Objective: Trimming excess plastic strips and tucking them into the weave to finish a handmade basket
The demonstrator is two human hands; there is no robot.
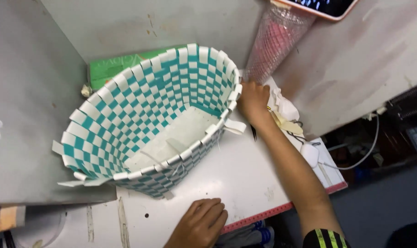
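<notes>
White table (pixel 245 174) with a big woven basket (pixel 149 124) tipped on its side in the middle of the frame.

Grey walls stand behind and at the left, and the basket's open mouth faces up toward the camera, so its pale bottom shows inside. The right hand (pixel 253 100) touches the basket's rim at the upper right; its fingers curl in there, but it is hard to tell if they grip a strip. The left hand (pixel 200 223) lies on the table at the bottom of the frame, fingers bent and loose, holding nothing. A green box (pixel 112 66) is half hidden behind the basket. A pink net roll (pixel 272 43) and a phone (pixel 321 7) are cut off at the top edge. Small bits by the right wrist are too jumbled to make out.
</notes>
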